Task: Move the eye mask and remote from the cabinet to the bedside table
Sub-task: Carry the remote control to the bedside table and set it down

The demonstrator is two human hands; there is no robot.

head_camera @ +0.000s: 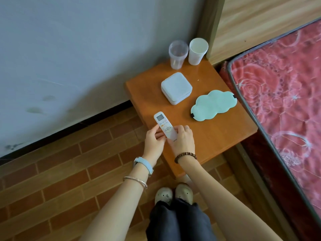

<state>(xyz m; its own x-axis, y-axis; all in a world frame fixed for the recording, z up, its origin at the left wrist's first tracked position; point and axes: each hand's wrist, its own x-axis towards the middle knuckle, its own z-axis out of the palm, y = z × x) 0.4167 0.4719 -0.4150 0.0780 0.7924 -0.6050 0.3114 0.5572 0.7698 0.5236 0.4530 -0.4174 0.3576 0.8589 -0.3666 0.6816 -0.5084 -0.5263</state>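
Head camera, looking down: a person stands at the corner of a bedroom, both hands closed around a white remote (pixel 164 126) at the near left edge of an orange-brown wooden worktop (pixel 208 136). The left grip (pixel 153 140) pinches the remote's left side between thumb and fingers. The right grip (pixel 183 140) curls over its right side and lower end. The remote's small screen points away from the person, towards the wall (pixel 69 49). Whether it rests on the worktop or is held just above it cannot be told.

The mint-green, cloud-shaped eye mask (pixel 213 105) lies flat on the right half of the worktop, near the edge of a red patterned mattress (pixel 286 101) and apart from the remote. Behind it sits a white square box (pixel 176 88) with rounded corners. At the far corner stand a clear plastic cup (pixel 178 54) and, just beside it, a stack of white paper cups (pixel 197 51).

A pale blue watch (pixel 144 165) and a thin bangle (pixel 135 181) circle the left wrist, and a brown bead bracelet (pixel 185 157) the right. Below are dark trousers and light slippers (pixel 164 195) on a brick-patterned floor (pixel 69 171).
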